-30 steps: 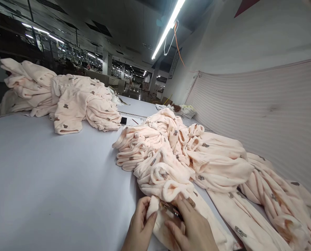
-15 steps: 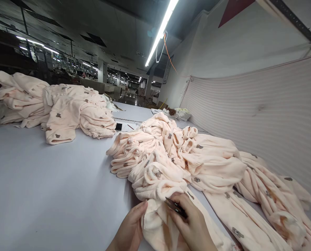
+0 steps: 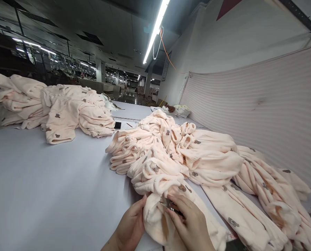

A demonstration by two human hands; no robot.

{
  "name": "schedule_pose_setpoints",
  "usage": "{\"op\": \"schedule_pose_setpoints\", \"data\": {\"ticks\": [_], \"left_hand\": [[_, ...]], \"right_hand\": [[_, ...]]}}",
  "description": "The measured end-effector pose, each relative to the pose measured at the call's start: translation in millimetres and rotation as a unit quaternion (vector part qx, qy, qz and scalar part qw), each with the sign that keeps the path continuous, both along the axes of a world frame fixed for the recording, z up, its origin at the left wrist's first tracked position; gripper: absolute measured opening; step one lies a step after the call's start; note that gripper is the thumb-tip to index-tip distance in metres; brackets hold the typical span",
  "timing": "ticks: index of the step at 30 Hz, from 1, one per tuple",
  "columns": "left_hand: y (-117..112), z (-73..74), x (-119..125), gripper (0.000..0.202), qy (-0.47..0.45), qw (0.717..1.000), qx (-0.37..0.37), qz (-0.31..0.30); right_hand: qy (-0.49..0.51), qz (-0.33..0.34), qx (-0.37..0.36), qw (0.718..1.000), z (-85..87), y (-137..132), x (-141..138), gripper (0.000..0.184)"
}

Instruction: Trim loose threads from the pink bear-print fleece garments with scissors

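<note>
At the bottom of the view both my hands work on a peach fleece garment cuff [image 3: 155,216]. My left hand [image 3: 130,226] pinches the cuff's left edge, fingers closed on the fabric. My right hand [image 3: 192,226] holds a small dark metal clipper [image 3: 171,205] against the same cuff, fingers curled round it. The cuff belongs to a long heap of peach garments with small brown bear prints [image 3: 197,164] that runs from the middle of the grey table [image 3: 53,188] to the right.
A second pile of the same peach garments [image 3: 53,104] lies at the far left of the table. A black phone [image 3: 117,125] rests between the piles. Folded pale cloth [image 3: 180,111] sits at the far end. A striped fabric wall [image 3: 262,104] borders the right.
The view has shifted slightly. My left hand has slid up the cuff's left edge, and my right hand with the clipper has moved a little left onto the cuff.
</note>
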State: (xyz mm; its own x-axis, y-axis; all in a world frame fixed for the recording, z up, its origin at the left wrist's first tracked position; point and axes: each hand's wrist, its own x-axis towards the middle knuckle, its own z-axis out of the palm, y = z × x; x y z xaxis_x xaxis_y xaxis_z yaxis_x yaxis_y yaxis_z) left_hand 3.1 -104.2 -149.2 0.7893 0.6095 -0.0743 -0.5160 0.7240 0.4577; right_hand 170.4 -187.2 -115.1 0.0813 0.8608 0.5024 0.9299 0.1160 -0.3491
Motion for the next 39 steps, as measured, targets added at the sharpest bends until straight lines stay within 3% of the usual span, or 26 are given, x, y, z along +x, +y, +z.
{"op": "schedule_pose_setpoints", "data": {"ticks": [5,9,12,17,24,29,35,39], "left_hand": [[-3.6,5.5,0.3,0.048,0.018,1.0,0.019,-0.015],[-7.2,7.8,-0.8,0.049,0.043,0.998,0.038,-0.017],[-10.0,8.1,2.4,0.048,0.023,0.999,0.028,-0.016],[-13.3,11.2,8.0,0.046,0.005,1.0,0.011,-0.011],[-15.2,12.0,8.7,0.048,0.011,1.0,0.024,-0.011],[-15.2,8.2,7.3,0.048,0.067,0.996,0.061,-0.011],[-15.5,9.6,10.6,0.048,0.06,0.996,0.064,-0.01],[-17.7,8.9,12.6,0.049,0.067,0.996,0.057,-0.012]], "right_hand": [[0.078,-0.007,-0.013,0.997,-3.4,6.6,-4.7,0.02],[0.12,0.006,-0.047,0.992,-1.9,-3.2,-5.9,0.019],[0.056,0.025,-0.055,0.997,-4.6,-18.3,-12.1,0.026],[-0.085,0.006,0.009,0.996,-16.8,-28.7,-23.3,0.029],[-0.079,-0.02,0.022,0.996,-18.8,-31.0,-20.8,0.026],[0.026,-0.048,0.012,0.998,-17.2,-28.8,-13.6,0.021],[0.12,-0.015,-0.021,0.992,-21.9,-26.4,-11.6,0.02],[0.179,-0.044,-0.041,0.982,-21.4,-24.7,-6.7,0.019]]}}
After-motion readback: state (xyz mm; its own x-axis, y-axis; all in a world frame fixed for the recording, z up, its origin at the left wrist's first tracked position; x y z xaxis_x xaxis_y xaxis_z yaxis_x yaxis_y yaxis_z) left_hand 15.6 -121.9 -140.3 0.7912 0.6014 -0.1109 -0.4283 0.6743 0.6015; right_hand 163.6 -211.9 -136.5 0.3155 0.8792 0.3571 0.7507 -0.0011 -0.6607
